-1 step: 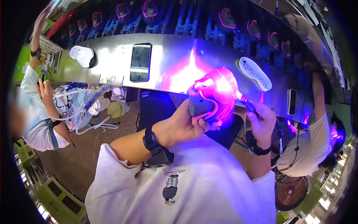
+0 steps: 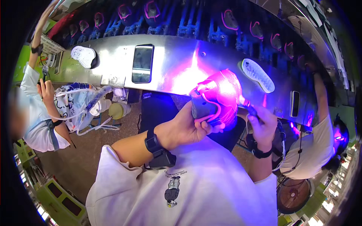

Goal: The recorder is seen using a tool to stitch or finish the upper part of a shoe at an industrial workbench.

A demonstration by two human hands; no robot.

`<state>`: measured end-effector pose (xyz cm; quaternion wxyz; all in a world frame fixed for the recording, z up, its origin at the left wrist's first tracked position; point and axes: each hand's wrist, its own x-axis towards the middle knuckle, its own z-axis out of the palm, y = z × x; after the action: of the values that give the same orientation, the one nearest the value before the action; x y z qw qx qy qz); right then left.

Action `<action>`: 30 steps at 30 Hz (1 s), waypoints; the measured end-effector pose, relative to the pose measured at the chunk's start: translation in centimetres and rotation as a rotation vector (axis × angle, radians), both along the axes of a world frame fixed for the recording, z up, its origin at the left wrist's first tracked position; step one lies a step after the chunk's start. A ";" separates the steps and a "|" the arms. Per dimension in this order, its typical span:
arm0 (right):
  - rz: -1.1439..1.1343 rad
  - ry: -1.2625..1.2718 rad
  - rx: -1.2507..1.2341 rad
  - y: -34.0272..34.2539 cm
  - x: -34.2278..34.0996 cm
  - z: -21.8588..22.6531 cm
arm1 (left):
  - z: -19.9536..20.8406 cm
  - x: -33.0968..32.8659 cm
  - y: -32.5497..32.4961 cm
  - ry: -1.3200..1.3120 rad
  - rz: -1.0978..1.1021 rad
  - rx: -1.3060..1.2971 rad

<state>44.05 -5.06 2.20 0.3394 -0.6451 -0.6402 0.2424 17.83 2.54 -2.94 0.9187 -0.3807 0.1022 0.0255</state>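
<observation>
My left hand is wrapped round a shoe upper mounted on a dark last, held up in front of the bench edge. A pink cord or line runs along the upper's rim, and strong pink-purple light washes out much of its surface. My right hand is closed on a slim brush, its tip beside the upper's right side. Glare hides whether the tip touches it. On the metal bench beyond lie a white shoe sole to the right and another sole at the left.
A dark rectangular panel or phone lies on the bench, and a smaller phone-like object at the right. Lasts with pink outlines line the dark conveyor behind. Co-workers sit on both sides. Buckets stand left; a fan stands right.
My right hand and the brush have shifted slightly left and down along the upper's side. My left hand and the upper stay nearly still.
</observation>
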 end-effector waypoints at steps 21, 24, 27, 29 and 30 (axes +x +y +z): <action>-0.102 0.201 -0.078 -4.8 2.2 -5.7 | 3.1 3.9 8.3 0.592 0.253 1.910; -0.279 0.511 -0.293 -5.3 3.2 -7.3 | 1.4 3.1 10.9 0.713 0.165 1.890; -0.349 0.489 -0.275 -5.0 4.8 -8.3 | -2.2 3.3 15.9 1.035 0.121 1.974; -0.427 0.392 -0.247 -5.7 7.0 -9.9 | -2.6 4.0 20.8 1.400 -0.150 2.104; -0.397 0.378 -0.241 -5.5 7.4 -9.6 | -2.3 4.2 23.3 1.568 -0.276 2.158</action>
<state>51.45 -10.54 -7.38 0.4142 -0.7368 -0.3936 0.3614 22.06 25.85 -5.20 0.4520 0.6577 0.5645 0.2107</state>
